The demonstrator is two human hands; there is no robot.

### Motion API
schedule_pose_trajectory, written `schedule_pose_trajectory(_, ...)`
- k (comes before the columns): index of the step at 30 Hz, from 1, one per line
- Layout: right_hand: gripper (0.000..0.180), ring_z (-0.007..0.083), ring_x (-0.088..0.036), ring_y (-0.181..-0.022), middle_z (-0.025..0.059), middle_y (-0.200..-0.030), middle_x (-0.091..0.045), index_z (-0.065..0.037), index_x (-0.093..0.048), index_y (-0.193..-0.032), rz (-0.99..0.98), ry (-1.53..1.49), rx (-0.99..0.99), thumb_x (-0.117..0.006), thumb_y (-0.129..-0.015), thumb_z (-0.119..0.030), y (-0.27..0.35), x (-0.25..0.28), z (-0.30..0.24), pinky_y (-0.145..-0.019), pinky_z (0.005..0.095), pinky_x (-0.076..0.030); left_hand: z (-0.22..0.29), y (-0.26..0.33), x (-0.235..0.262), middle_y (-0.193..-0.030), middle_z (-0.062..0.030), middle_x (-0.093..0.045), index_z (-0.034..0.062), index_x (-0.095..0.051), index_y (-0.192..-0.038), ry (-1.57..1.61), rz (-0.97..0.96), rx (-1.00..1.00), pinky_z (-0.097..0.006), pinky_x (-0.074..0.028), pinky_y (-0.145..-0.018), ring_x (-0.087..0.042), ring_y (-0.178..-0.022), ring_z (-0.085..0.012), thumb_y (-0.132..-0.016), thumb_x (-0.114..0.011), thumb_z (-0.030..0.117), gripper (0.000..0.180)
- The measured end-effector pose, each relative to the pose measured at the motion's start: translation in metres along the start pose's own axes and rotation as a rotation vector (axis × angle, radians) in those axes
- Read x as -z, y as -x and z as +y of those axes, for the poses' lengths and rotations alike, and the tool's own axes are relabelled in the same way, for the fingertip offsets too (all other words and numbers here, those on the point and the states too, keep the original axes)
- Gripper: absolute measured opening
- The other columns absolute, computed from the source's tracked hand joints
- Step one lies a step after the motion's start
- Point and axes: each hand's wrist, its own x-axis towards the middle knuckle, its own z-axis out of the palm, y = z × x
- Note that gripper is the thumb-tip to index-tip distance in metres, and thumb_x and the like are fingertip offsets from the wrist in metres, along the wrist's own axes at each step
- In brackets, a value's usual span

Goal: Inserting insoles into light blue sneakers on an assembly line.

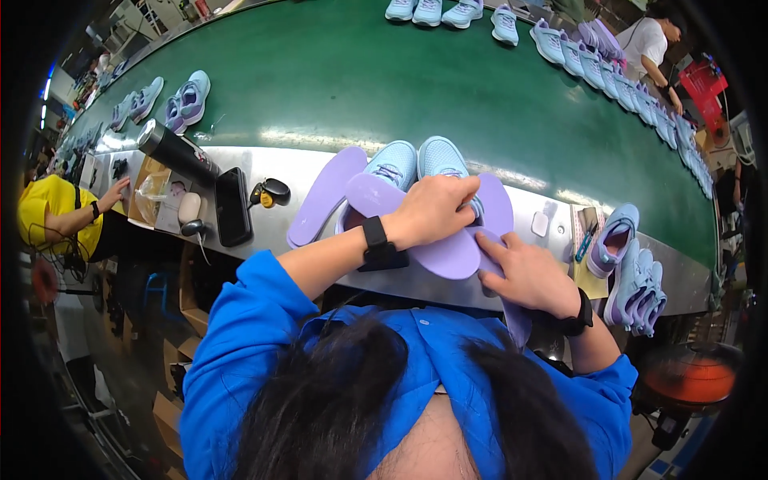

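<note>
Two light blue sneakers (393,160) stand side by side, toes away from me, at the bench edge. My left hand (436,210) is closed over their openings, gripping a lilac insole (448,254) that slants beneath it; its fingertips are partly hidden. My right hand (532,276) is beside that insole's near end, closed on another lilac insole (516,322) that hangs down under the palm. One more lilac insole (328,196) lies left of the sneakers, and a further lilac insole (498,204) shows behind them on the right.
Left on the metal ledge are a black tumbler (178,152), a phone (233,206) and a key fob (276,190). Several sneakers (612,240) stand at the right, near a small cutter (586,240). Rows of sneakers line the green belt (320,72). Other people work nearby.
</note>
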Motion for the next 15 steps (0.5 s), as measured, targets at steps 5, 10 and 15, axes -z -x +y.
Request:
schedule_pose_trajectory(5,0.049,0.0426,-0.063,-0.084,0.0262,-0.097,-0.061,-0.003,-0.054,-0.126,0.144,-0.052,0.017,-0.056,-0.086,-0.030,-0.016,-0.016,-0.004,-0.075,0.0500,-0.052,-0.014,-0.004,-0.012,-0.069,-0.0177,-0.061,0.0004,-0.055,-0.081,0.199,0.006,0.157,-0.045,-0.048,-0.062,-0.062,-0.068,-0.0364,-0.076,-0.063,0.013,0.016)
schedule_pose_trajectory(10,0.050,0.0436,-0.062,-0.084,0.0281,-0.101,-0.059,0.004,-0.052,-0.120,0.197,0.009,-0.066,-0.060,-0.083,-0.029,-0.019,-0.021,-0.025,-0.075,0.0513,-0.051,-0.024,-0.008,-0.008,-0.065,-0.0145,-0.060,-0.0008,-0.055,-0.074,0.320,-0.089,0.174,-0.039,-0.046,-0.058,-0.059,-0.062,-0.0262,-0.074,-0.065,0.011,0.015)
schedule_pose_trajectory(15,0.055,0.0432,-0.061,-0.084,0.0288,-0.101,-0.053,0.004,-0.046,-0.112,0.302,-0.099,-0.189,-0.069,-0.081,-0.034,0.009,-0.026,-0.037,-0.073,0.0504,-0.051,-0.024,-0.013,-0.001,-0.062,-0.0114,-0.057,-0.0018,-0.054,-0.071,0.372,-0.157,0.179,-0.034,-0.043,-0.054,-0.054,-0.057,-0.0181,-0.074,-0.066,0.007,0.015)
